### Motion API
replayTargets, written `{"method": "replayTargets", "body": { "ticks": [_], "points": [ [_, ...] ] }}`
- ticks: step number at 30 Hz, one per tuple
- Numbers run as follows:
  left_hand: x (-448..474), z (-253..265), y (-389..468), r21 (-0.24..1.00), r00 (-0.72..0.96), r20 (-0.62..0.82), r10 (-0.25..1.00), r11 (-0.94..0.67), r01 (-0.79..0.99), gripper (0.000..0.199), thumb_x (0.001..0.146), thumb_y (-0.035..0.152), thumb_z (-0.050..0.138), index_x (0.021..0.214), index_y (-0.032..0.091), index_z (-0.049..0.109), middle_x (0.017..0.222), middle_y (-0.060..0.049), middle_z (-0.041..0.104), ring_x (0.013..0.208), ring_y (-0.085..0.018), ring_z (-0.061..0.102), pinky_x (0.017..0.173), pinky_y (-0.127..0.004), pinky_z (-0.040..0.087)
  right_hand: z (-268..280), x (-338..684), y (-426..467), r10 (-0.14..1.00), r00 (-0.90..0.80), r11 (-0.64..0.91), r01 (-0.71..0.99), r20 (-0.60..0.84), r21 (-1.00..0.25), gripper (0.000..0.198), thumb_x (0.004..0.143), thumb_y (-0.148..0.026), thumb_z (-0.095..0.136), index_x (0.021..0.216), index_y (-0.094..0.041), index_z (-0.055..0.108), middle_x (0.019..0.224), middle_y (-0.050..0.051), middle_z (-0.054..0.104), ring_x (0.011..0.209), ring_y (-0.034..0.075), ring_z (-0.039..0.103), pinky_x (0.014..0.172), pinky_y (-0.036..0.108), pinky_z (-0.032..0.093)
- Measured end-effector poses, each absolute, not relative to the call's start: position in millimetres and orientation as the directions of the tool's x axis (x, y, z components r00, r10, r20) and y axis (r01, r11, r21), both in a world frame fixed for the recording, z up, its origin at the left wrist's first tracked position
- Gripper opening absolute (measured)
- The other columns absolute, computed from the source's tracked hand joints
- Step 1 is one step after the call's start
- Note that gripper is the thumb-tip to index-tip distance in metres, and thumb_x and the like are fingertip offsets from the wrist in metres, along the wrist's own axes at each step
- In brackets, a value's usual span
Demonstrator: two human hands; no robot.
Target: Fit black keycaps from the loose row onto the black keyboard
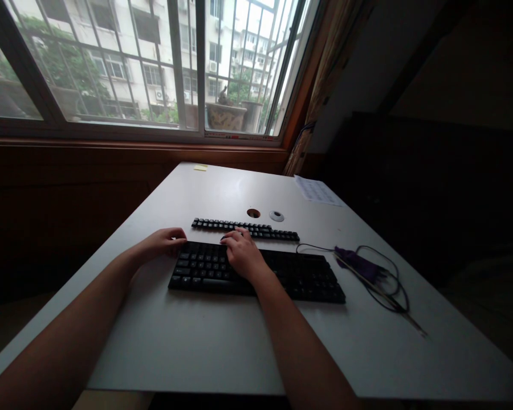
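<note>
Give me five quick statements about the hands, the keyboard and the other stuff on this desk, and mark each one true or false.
1. The right hand rests on the black keyboard. True.
2. The left hand lies flat on the sheet of paper. False: it is at the keyboard's far left corner; the paper lies by the far right edge of the table.
3. A row of black keycaps lies beyond the keyboard. True.
4. The purple tool lies left of the keyboard. False: it lies to the right, amid the looped cable.
5. A yellow note sits at the table's far edge. True.
</note>
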State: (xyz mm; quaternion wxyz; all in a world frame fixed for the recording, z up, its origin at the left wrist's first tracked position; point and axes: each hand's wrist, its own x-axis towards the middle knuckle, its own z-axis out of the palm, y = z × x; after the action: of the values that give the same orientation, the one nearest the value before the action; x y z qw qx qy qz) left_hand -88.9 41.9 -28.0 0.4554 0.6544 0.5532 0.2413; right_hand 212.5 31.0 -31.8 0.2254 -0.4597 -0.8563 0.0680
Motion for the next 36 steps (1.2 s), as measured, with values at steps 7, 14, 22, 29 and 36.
{"method": "replayTargets", "body": {
  "ticks": [7, 14, 22, 29, 36],
  "points": [
    [-88.1, -26.2, 42.8, 0.861, 0.279, -0.201, 0.939, 0.034, 0.507, 0.042, 0.079, 0.059, 0.071, 0.092, 0.019, 0.066, 0.067, 0.0, 0.064, 0.064, -0.019, 0.062, 0.059, -0.03, 0.045, -23.4, 221.3, 29.5, 0.761, -0.457, 0.637, 0.662, 0.461, -0.395, 0.022, 0.095, -0.013, 0.067, 0.109, -0.022, 0.081, 0.119, 0.008, 0.076, 0.128, 0.03, 0.053, 0.115, 0.045, 0.045],
    [-89.8, -28.3, 42.9, 0.866, 0.28, -0.194, 0.94, 0.03, 0.499, 0.041, 0.081, 0.058, 0.071, 0.093, 0.019, 0.067, 0.068, 0.0, 0.064, 0.064, -0.019, 0.061, 0.06, -0.03, 0.046, -2.5, 244.7, 25.5, 0.768, -0.513, 0.634, 0.524, 0.384, -0.568, 0.016, 0.091, -0.011, 0.074, 0.092, -0.025, 0.08, 0.104, 0.004, 0.079, 0.107, 0.023, 0.065, 0.103, 0.04, 0.05],
    [-89.6, -27.9, 43.8, 0.859, 0.269, -0.207, 0.941, 0.043, 0.511, 0.04, 0.081, 0.056, 0.072, 0.094, 0.018, 0.067, 0.068, 0.0, 0.064, 0.064, -0.018, 0.06, 0.06, -0.03, 0.046, 11.5, 255.0, 17.4, 0.732, -0.653, 0.595, 0.477, 0.193, -0.647, 0.017, 0.088, -0.011, 0.074, 0.09, -0.025, 0.082, 0.101, 0.002, 0.079, 0.102, 0.019, 0.068, 0.097, 0.033, 0.051],
    [-87.9, -23.9, 40.8, 0.857, 0.271, -0.205, 0.941, 0.039, 0.514, 0.04, 0.08, 0.057, 0.071, 0.092, 0.019, 0.067, 0.067, 0.0, 0.064, 0.064, -0.019, 0.061, 0.059, -0.03, 0.045, 13.4, 253.7, 16.1, 0.723, -0.671, 0.597, 0.489, 0.163, -0.636, 0.02, 0.086, -0.008, 0.073, 0.09, -0.025, 0.081, 0.102, 0.002, 0.078, 0.098, 0.018, 0.07, 0.094, 0.032, 0.053],
    [-90.4, -28.0, 44.3, 0.859, 0.279, -0.2, 0.939, 0.031, 0.511, 0.04, 0.081, 0.057, 0.071, 0.093, 0.019, 0.068, 0.068, 0.0, 0.064, 0.063, -0.018, 0.061, 0.058, -0.029, 0.045, 8.2, 252.4, 17.8, 0.778, -0.603, 0.54, 0.497, 0.178, -0.68, 0.024, 0.086, -0.009, 0.075, 0.105, -0.024, 0.077, 0.103, 0.002, 0.079, 0.094, 0.018, 0.07, 0.086, 0.031, 0.054]
  ]
}}
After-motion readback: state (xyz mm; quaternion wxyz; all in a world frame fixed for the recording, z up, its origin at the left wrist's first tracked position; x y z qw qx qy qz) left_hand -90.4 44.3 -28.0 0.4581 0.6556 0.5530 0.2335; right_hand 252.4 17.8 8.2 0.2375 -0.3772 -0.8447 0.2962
